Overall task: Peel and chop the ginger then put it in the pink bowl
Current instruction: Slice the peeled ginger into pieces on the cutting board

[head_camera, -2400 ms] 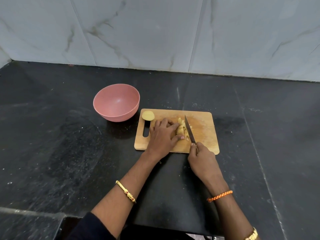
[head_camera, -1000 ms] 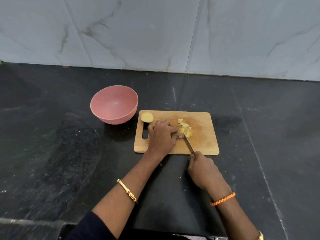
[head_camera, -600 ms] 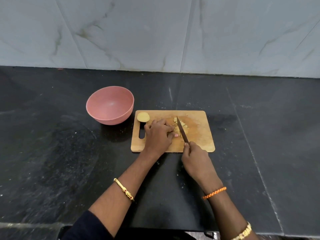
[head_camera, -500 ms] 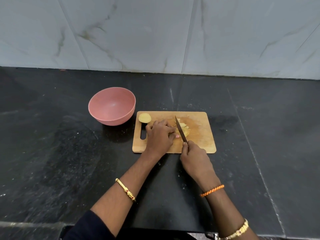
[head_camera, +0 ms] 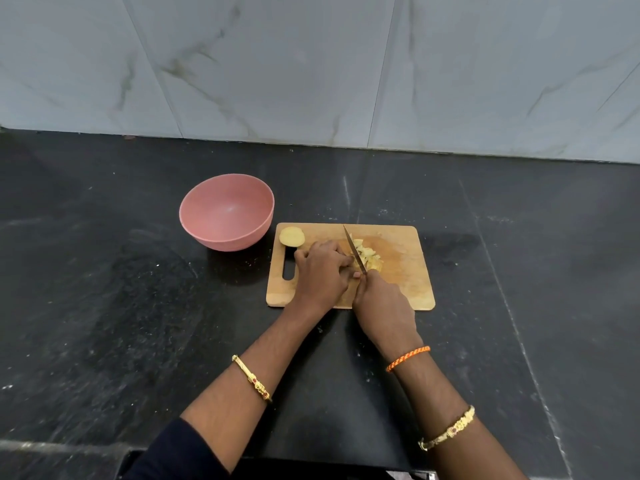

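Note:
A wooden cutting board [head_camera: 408, 271] lies on the black counter. On its middle sits a small heap of pale yellow chopped ginger [head_camera: 369, 256]. My left hand [head_camera: 322, 271] rests on the board just left of the heap, fingers curled against the ginger. My right hand [head_camera: 382, 301] grips the handle of a knife [head_camera: 354, 249], whose blade runs away from me along the left side of the heap. A round cut ginger piece [head_camera: 292, 236] lies at the board's far left corner. The empty pink bowl [head_camera: 227, 211] stands left of the board.
The black stone counter [head_camera: 121, 306] stretches wide to both sides. A grey marble wall [head_camera: 311, 64] rises behind it. The counter's front edge runs just below my forearms.
The knife has been drawn back and pushed forward again over the ginger, and my right hand has moved up onto the board's near edge. My left hand has stayed beside the heap.

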